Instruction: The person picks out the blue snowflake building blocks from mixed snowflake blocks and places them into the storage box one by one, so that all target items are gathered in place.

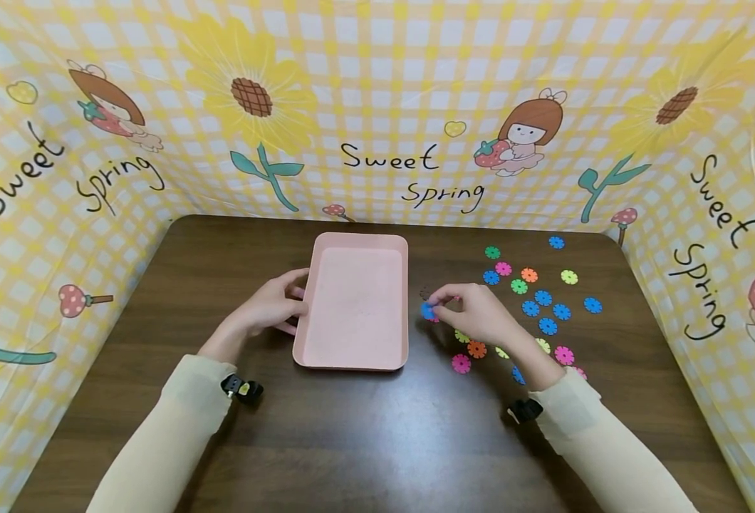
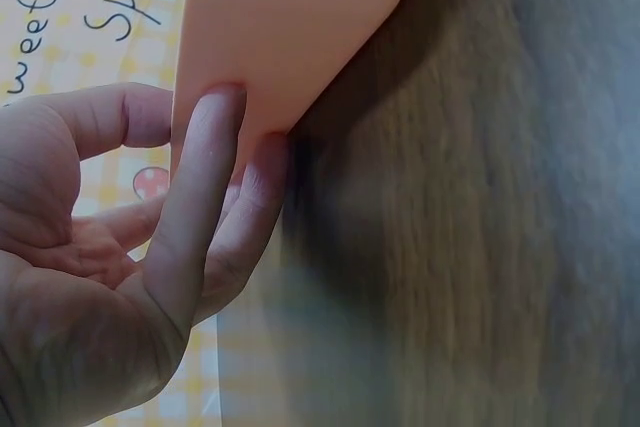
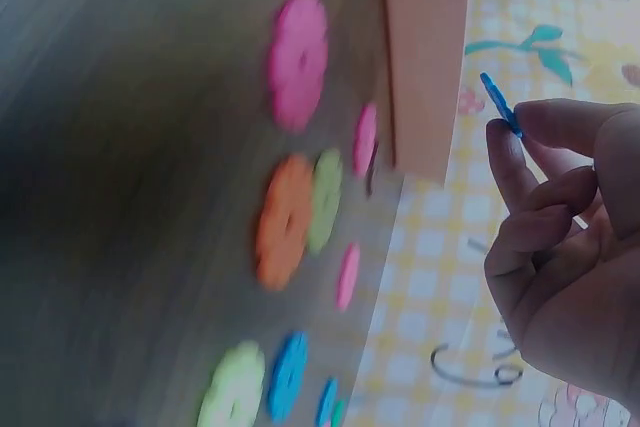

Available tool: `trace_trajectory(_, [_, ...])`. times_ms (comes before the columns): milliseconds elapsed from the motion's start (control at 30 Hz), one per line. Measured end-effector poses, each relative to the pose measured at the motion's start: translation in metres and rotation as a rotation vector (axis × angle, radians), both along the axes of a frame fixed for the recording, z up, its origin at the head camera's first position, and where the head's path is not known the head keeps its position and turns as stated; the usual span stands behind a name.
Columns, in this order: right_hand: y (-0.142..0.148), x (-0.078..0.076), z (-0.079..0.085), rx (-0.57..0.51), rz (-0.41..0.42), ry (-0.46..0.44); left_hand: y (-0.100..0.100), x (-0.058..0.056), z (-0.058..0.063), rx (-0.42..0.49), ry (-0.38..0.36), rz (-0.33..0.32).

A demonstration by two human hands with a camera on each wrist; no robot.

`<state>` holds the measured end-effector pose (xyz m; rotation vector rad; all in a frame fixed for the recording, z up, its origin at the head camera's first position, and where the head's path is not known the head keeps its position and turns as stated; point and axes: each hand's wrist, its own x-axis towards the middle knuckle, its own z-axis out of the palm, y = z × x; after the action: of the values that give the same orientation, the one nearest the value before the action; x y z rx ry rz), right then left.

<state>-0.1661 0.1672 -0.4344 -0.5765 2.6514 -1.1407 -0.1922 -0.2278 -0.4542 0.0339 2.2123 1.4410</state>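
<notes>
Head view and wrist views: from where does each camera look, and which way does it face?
Head: worn on the head, facing forward and down at the pink tray and coloured discs; left hand, right hand and sleeved forearms show.
Left wrist: worn there, facing that hand touching the tray's outer side; the hand shows partly, image turned sideways.
Right wrist: worn there, facing that hand pinching a blue disc, other discs on the table; the hand shows partly.
Head and right wrist share the pinched blue disc.

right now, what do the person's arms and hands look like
Cream sleeves reach both wrists. The left cuff has a black device with a yellowish patch; the right cuff has another black device. The left hand and right hand are bare.
</notes>
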Motion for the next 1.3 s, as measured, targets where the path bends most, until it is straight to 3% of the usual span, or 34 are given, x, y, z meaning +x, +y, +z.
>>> trace_trajectory(333, [-0.048, 0.002, -0.007, -0.062, 0.072, -0.006, 0.014, -0.003, 0.002, 0.031, 0.002, -0.014])
trace_trajectory(767, [-0.101, 0.004, -0.027, -0.047, 0.152, -0.001, 0.02, -0.006, -0.001, 0.035, -0.002, -0.008])
trace_trajectory(1067, [-0.123, 0.008, -0.04, 0.013, 0.15, -0.013, 0.021, -0.006, -0.001, 0.037, -0.003, -0.009])
trace_trajectory(1300, [-0.13, 0.01, -0.04, 0.052, 0.17, -0.03, 0.02, -0.005, 0.0, 0.024, 0.007, -0.008])
